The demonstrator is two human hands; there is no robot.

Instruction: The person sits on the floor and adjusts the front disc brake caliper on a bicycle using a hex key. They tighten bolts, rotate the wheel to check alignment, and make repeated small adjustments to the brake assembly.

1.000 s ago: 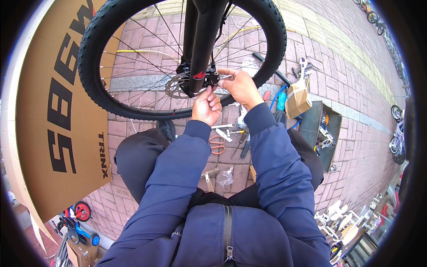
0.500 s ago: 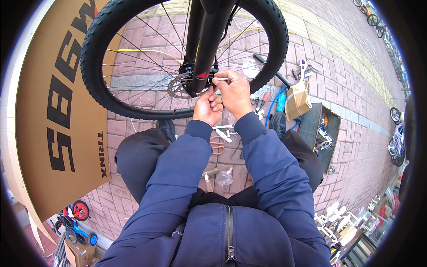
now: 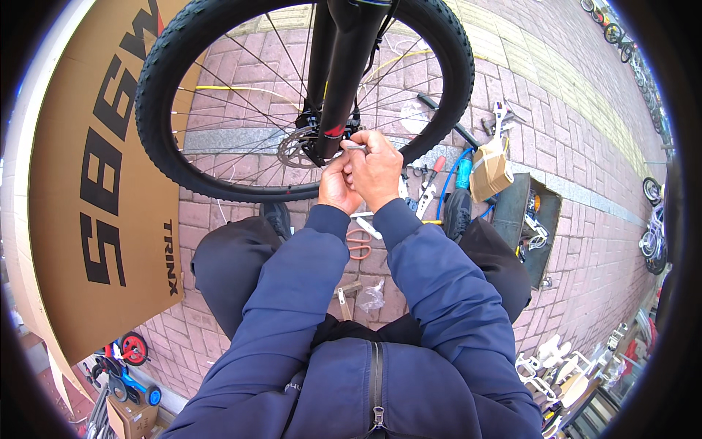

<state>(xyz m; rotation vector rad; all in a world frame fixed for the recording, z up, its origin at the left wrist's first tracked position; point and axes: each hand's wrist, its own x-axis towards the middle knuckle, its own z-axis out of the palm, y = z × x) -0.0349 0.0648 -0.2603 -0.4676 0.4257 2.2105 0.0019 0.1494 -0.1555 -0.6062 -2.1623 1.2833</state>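
Brake caliper [image 3: 354, 123], black, one: mounted at the right side of the fork leg [image 3: 344, 80], near its lower end, within the front wheel [image 3: 150, 110]. Head view, sole entry. Right hand [image 3: 378, 167]: mine, thumb and forefinger pinched on a slim pale tool [image 3: 355, 147], no gap showing. Left hand [image 3: 338, 188]: mine, just beside the right, fingers curled, tips partly hidden; whether they hold anything, I cannot tell. Bearing: caliper just ahead of my grip, right hand nearer; fork leg's long axis runs away from me, leaning slightly right. Brake disc [image 3: 296, 148]: left of the fork leg. On brick paving [image 3: 592, 241]: orange-handled scissors [image 3: 358, 244], nearer me than the wheel; toolbox [image 3: 512, 205], open, loose parts by its right edge; large cardboard carton [image 3: 153, 205], along the paving's left edge.
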